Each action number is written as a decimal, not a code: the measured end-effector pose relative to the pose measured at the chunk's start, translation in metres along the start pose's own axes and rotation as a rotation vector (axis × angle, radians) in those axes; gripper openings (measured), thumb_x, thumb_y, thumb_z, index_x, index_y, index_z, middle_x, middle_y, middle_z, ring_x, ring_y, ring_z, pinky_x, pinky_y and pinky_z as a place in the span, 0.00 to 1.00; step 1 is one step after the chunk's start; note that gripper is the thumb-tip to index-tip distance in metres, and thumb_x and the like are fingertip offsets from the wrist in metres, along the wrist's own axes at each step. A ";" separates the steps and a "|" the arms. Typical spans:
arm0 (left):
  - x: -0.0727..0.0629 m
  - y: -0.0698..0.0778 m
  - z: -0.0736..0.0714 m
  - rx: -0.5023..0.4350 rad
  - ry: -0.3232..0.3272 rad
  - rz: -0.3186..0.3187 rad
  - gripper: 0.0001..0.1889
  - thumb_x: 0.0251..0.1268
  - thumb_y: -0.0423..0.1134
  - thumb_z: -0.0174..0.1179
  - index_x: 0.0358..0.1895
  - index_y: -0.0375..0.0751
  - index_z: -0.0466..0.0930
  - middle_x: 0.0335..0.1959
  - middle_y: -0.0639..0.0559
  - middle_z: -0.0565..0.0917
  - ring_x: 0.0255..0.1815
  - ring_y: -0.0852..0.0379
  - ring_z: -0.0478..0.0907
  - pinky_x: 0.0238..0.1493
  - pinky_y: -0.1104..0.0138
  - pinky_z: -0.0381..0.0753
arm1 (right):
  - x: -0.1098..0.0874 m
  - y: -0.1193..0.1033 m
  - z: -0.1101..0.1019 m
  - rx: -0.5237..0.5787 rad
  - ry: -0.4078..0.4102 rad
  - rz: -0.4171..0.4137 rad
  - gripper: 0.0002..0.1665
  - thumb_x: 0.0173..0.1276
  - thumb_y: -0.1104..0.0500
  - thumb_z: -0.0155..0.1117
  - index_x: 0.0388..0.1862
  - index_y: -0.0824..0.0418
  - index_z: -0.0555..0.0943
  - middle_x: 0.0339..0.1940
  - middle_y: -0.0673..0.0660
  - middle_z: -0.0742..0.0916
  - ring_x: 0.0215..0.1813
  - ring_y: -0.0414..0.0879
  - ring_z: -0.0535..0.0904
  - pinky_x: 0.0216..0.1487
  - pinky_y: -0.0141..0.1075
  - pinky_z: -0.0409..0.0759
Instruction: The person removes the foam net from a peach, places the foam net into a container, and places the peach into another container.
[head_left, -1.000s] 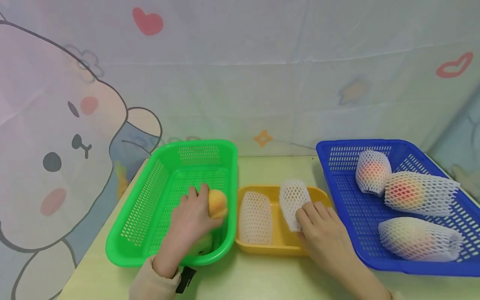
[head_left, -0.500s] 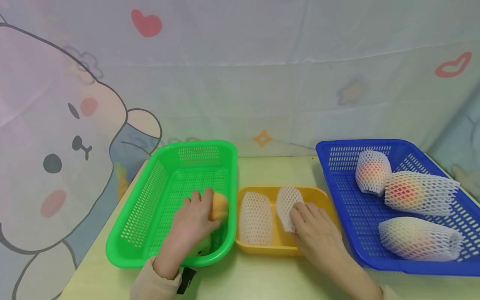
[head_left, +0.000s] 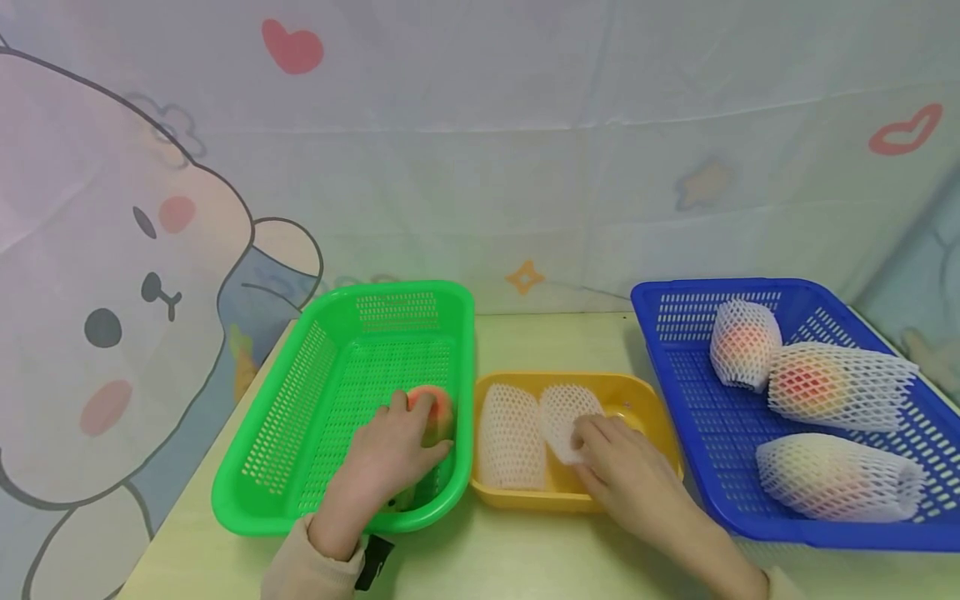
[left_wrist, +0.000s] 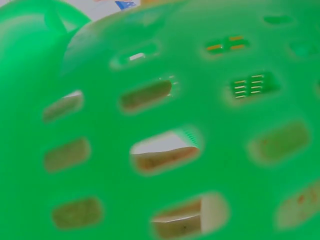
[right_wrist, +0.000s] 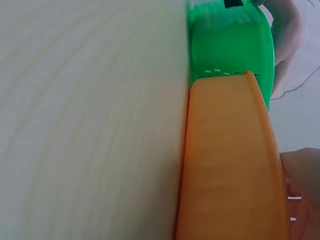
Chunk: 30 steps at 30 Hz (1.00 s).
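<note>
In the head view my left hand (head_left: 390,454) reaches into the green basket (head_left: 225,492), its fingers and thumb around a reddish-orange peach (head_left: 441,408). Under that wrist a pale greenish fruit (head_left: 405,500) shows only in part. My right hand (head_left: 630,471) is over the yellow tray (head_left: 540,502) and pinches the lower right edge of a white foam fruit net (head_left: 566,412). A second foam net (head_left: 512,437) lies flat at the tray's left. The right wrist view has the tray's side (right_wrist: 230,160), with my right hand (right_wrist: 305,175) at its rim.
A blue basket (head_left: 690,450) on the right holds three peaches in foam nets, one of them a netted peach (head_left: 810,383) in the middle. Basket wall (left_wrist: 110,190) fills the left wrist view. Behind the table (head_left: 555,342) hangs a printed cloth (head_left: 480,167).
The foam net in my right hand has come down and left, beside the other net. My left hand has sunk slightly, and the peach there now shows a redder side.
</note>
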<state>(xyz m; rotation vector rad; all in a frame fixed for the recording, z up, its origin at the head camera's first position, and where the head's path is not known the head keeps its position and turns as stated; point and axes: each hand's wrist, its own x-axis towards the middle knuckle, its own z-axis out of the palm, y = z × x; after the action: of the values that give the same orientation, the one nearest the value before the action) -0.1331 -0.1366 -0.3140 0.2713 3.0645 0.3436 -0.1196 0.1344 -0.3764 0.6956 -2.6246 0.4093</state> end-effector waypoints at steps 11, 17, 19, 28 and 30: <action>0.000 0.001 -0.001 -0.016 -0.030 -0.027 0.30 0.62 0.51 0.61 0.64 0.40 0.68 0.52 0.34 0.73 0.41 0.43 0.75 0.28 0.55 0.76 | -0.004 -0.007 0.001 0.093 -0.181 0.075 0.19 0.73 0.39 0.47 0.38 0.48 0.79 0.54 0.52 0.83 0.57 0.49 0.78 0.59 0.48 0.76; 0.000 -0.001 -0.003 -0.020 -0.044 -0.028 0.32 0.63 0.52 0.60 0.66 0.38 0.67 0.54 0.33 0.73 0.44 0.41 0.76 0.32 0.53 0.78 | -0.005 -0.008 0.003 0.103 -0.243 0.087 0.22 0.73 0.37 0.45 0.39 0.48 0.81 0.55 0.53 0.84 0.58 0.50 0.77 0.60 0.50 0.75; 0.000 -0.001 -0.004 -0.023 -0.043 -0.028 0.32 0.63 0.52 0.60 0.66 0.39 0.67 0.54 0.33 0.74 0.44 0.42 0.75 0.32 0.53 0.78 | -0.005 -0.009 0.003 0.106 -0.255 0.092 0.23 0.73 0.37 0.45 0.40 0.49 0.82 0.55 0.53 0.84 0.59 0.50 0.77 0.60 0.50 0.75; -0.001 -0.002 -0.006 -0.043 -0.034 -0.029 0.28 0.63 0.51 0.60 0.61 0.39 0.71 0.46 0.40 0.75 0.37 0.49 0.72 0.28 0.60 0.71 | -0.005 -0.008 0.000 0.088 -0.222 0.067 0.23 0.74 0.43 0.48 0.48 0.54 0.84 0.54 0.53 0.85 0.58 0.50 0.78 0.60 0.50 0.75; -0.002 -0.002 -0.007 -0.048 -0.035 -0.032 0.27 0.63 0.51 0.60 0.61 0.39 0.71 0.45 0.40 0.75 0.37 0.49 0.71 0.28 0.61 0.70 | -0.004 -0.008 -0.001 0.091 -0.206 0.072 0.22 0.74 0.44 0.48 0.48 0.55 0.84 0.54 0.53 0.85 0.58 0.50 0.78 0.60 0.50 0.75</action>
<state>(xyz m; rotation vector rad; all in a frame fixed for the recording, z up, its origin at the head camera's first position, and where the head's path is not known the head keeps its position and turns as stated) -0.1323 -0.1402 -0.3076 0.2230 3.0175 0.4053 -0.1116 0.1294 -0.3755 0.7072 -2.8472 0.5048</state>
